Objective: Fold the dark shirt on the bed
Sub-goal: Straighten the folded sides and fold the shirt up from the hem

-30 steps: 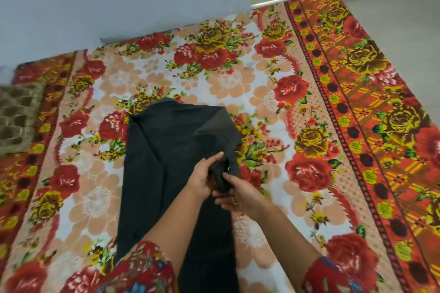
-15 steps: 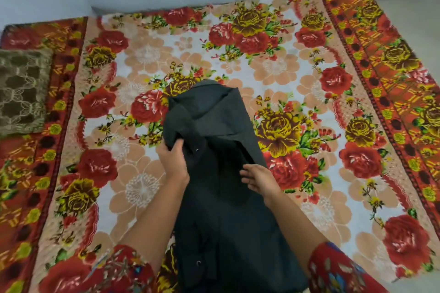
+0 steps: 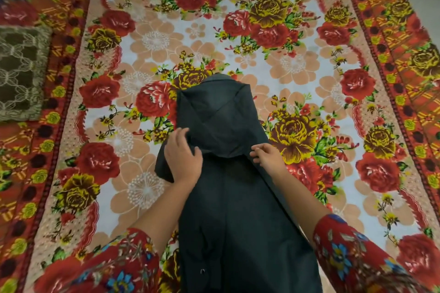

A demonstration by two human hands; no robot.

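Note:
The dark shirt (image 3: 228,209) lies lengthwise in the middle of the bed (image 3: 297,62), running from the near edge away from me. Its upper part is folded in, with the sleeves laid across one another into a pointed shape. My left hand (image 3: 183,156) rests on the shirt's left side, fingers spread over the folded layer, and a flap of cloth sticks out to the left below it. My right hand (image 3: 266,154) touches the right edge of the folded sleeve with loosely bent fingers. Neither hand lifts any fabric.
The bed carries a red, yellow and peach floral cover. A brown lace-patterned cushion (image 3: 20,71) lies at the left edge. A pale wall runs behind the bed, and a light floor shows at the far right.
A second ago both hands held a sleeve end together over the shirt. They have since moved apart to its left and right sides, and the sleeve now lies folded across the shirt.

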